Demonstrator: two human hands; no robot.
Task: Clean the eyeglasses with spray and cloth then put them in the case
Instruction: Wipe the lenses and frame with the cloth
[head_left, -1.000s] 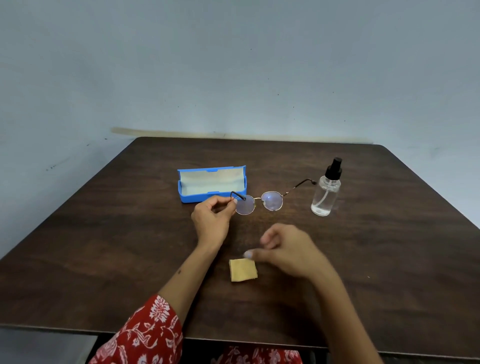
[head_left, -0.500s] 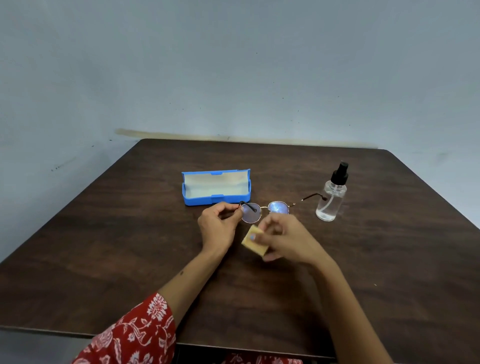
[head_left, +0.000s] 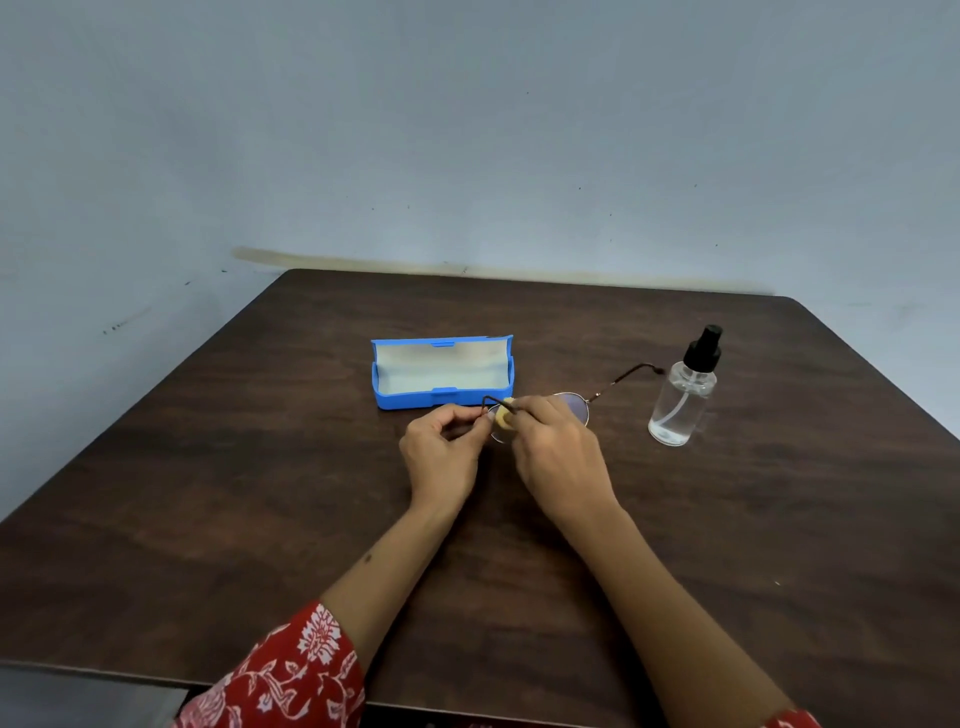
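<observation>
Thin-framed eyeglasses (head_left: 621, 376) are held just above the dark wooden table (head_left: 260, 493), near its middle. My left hand (head_left: 441, 452) pinches the frame at its left end. My right hand (head_left: 558, 452) presses a small yellow cloth (head_left: 504, 415) against the left lens and hides most of the right lens. One temple arm sticks out to the right, toward a clear spray bottle (head_left: 680, 400) with a black nozzle. An open blue glasses case (head_left: 441, 371) with a pale lining lies just behind my hands.
The table stands against a pale blue wall (head_left: 467, 130). Its near edge runs along the bottom of the view. A red patterned sleeve (head_left: 291, 670) covers my left upper arm.
My right hand picked the yellow cloth up from the table and brought it forward onto the left lens. My left hand kept hold of the glasses.
</observation>
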